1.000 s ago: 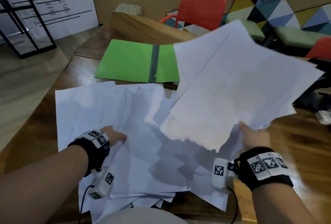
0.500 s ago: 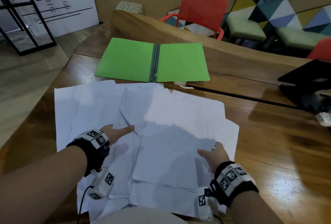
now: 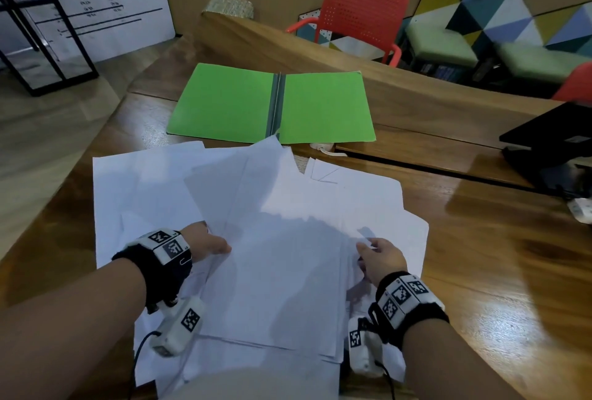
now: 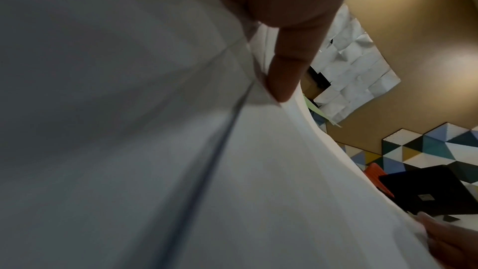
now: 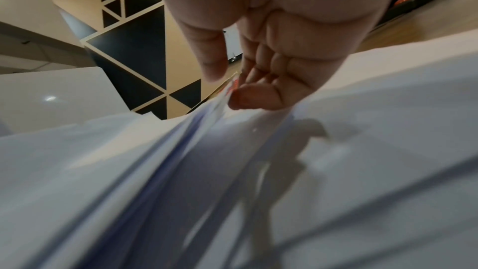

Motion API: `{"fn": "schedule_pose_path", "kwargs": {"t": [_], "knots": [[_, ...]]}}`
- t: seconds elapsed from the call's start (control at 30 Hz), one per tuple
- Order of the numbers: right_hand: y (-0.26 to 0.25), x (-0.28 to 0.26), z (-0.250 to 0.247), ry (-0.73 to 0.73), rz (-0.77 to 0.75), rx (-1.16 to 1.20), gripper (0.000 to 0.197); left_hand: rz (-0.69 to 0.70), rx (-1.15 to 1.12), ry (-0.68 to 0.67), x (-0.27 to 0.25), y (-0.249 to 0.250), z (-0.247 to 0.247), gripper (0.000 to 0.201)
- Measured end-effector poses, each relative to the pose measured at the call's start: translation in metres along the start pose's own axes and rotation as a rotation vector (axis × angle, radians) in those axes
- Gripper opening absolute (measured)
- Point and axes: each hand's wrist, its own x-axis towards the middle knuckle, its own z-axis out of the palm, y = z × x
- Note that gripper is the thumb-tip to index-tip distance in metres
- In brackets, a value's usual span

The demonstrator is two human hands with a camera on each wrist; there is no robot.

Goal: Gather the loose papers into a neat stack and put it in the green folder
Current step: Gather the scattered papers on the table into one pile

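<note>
Loose white papers (image 3: 272,255) lie fanned out over the near part of the wooden table (image 3: 480,271). The green folder (image 3: 224,101) lies open and flat behind them, nothing in it. My left hand (image 3: 221,247) holds the left edge of the upper sheets, thumb on top, its fingers hidden beneath. In the left wrist view one finger (image 4: 284,73) presses a lifted paper (image 4: 181,150) edge. My right hand (image 3: 368,247) is at the right edge of the same sheets. The right wrist view shows my right hand (image 5: 232,87) pinching several paper (image 5: 232,171) edges between thumb and curled fingers.
A black laptop (image 3: 551,140) sits at the table's right edge with a white device (image 3: 581,210) beside it. A small white cable piece (image 3: 323,147) lies just in front of the folder. A raised wooden ledge (image 3: 320,50) and a red chair (image 3: 358,12) stand behind.
A second ago my right hand held a bundle of sheets in the air; it laid them on the pile. Both hands have since closed in on the sides of the top sheets.
</note>
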Motion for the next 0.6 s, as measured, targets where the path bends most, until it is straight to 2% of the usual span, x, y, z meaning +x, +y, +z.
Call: {"fn": "schedule_pose_path", "kwargs": {"t": [0.07,0.17,0.2,0.23,0.3,0.33,0.37,0.43,0.5,0.53,0.6], "knots": [[-0.002,0.000,0.001,0.012,0.024,0.054,0.018,-0.003,0.013,-0.015,0.001,0.000,-0.002,0.047],[-0.005,0.004,0.000,0.033,0.024,-0.056,0.014,0.012,-0.032,-0.017,0.002,-0.003,0.000,0.042],[-0.006,0.001,-0.002,-0.010,0.030,-0.172,0.013,0.013,-0.056,-0.010,0.004,-0.005,0.001,0.049],[-0.005,-0.002,-0.002,-0.099,0.027,-0.319,0.013,0.015,-0.073,-0.007,0.004,-0.007,0.001,0.059],[-0.004,-0.012,0.001,-0.373,0.043,-0.573,0.018,0.037,-0.110,-0.008,0.009,-0.013,0.003,0.072],[-0.002,-0.018,0.005,-0.469,0.063,-0.610,0.020,0.050,-0.127,-0.019,0.012,-0.016,0.004,0.076],[0.000,-0.023,0.007,-0.496,0.058,-0.591,0.018,0.058,-0.136,-0.031,0.012,-0.015,0.004,0.079],[0.002,-0.021,0.007,-0.348,0.005,-0.522,0.007,0.069,-0.146,-0.039,0.010,-0.011,0.005,0.074],[0.001,-0.014,0.005,-0.136,-0.017,-0.475,0.024,0.068,-0.164,-0.036,0.006,-0.009,0.005,0.072],[-0.001,-0.014,0.004,-0.100,-0.043,-0.494,0.025,0.064,-0.177,-0.035,0.005,-0.008,0.005,0.071],[-0.007,-0.016,0.009,-0.173,-0.129,-0.619,0.015,0.074,-0.183,-0.046,-0.002,-0.003,0.006,0.064]]}}
